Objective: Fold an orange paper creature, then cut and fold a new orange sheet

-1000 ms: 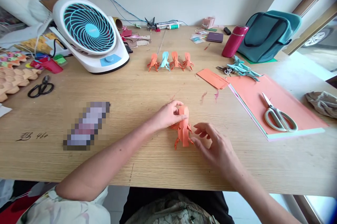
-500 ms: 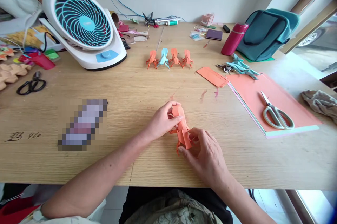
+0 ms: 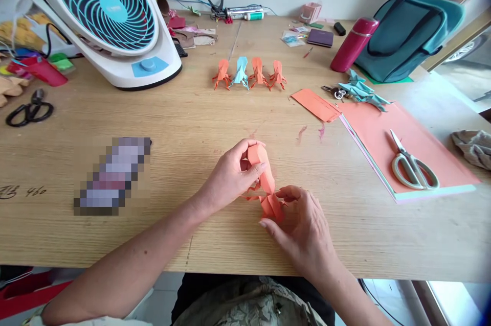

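Note:
An orange origami figure (image 3: 267, 179) with thin folded legs is at the near middle of the table. My left hand (image 3: 238, 171) is closed on its long rounded upper part, thumb across the front and fingers behind. At the figure's lower end, my right hand (image 3: 303, 226) has its thumb at the near edge and its index finger by a leg on the right, the folded paper between them. The other right fingers curl beneath the palm, partly hidden. Behind stand three similar orange origami figures (image 3: 258, 71) and a light blue one (image 3: 241, 71).
Right: scissors (image 3: 414, 166) on orange paper sheets (image 3: 368, 134), orange strips (image 3: 315, 105), teal folded paper (image 3: 364, 91), a red bottle (image 3: 355, 45) and a teal bag (image 3: 406, 40). Left: a fan (image 3: 111, 9), black scissors (image 3: 30, 111) and a pixelated flat object (image 3: 115, 175).
The view has shifted, so the fan and bag appear higher and farther apart. The figure's lower part now bends more sharply from its upper part, between my hands. Both hands stay at it.

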`<state>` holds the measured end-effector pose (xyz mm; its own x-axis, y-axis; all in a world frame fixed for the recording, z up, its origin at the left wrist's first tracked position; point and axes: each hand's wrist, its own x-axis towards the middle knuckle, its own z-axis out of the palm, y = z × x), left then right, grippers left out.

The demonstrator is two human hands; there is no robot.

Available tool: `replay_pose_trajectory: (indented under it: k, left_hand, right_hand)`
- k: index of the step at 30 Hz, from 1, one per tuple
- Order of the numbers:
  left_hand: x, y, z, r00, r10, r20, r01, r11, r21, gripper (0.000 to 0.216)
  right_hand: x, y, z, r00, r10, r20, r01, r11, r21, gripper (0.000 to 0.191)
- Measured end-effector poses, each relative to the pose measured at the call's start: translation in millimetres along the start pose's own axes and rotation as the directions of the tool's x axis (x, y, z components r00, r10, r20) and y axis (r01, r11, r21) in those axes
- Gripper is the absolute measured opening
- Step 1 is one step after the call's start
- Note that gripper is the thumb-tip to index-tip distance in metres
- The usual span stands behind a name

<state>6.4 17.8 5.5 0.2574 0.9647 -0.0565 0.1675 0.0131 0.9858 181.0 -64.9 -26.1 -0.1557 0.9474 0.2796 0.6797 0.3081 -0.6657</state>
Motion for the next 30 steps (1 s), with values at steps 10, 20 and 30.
replay_pose_trajectory:
  k: [10, 20, 30]
  left_hand:
    - [-3.9, 9.7, -9.4, 0.999, -0.017, -0.038, 0.019, 0.999, 0.048, 0.031]
    - [-6.2, 4.1, -9.0, 0.991, -0.129, -0.021, 0.129, 0.991, -0.021, 0.027]
    - [-5.9, -4.4, -8.7, 0.993, -0.088, -0.076, 0.079, 0.99, -0.114, 0.025]
  right_hand:
    - [7.5, -3.3, 4.8, 0.992, 0.008, 0.123, 0.023, 0.967, -0.253, 0.033]
    - [7.3, -0.7, 2.5, 0.994, 0.015, 0.108, 0.006, 0.982, -0.189, 0.016]
    - [6.9, 1.4, 3.3, 0.995, 0.009, 0.094, 0.004, 0.99, -0.139, 0.013]
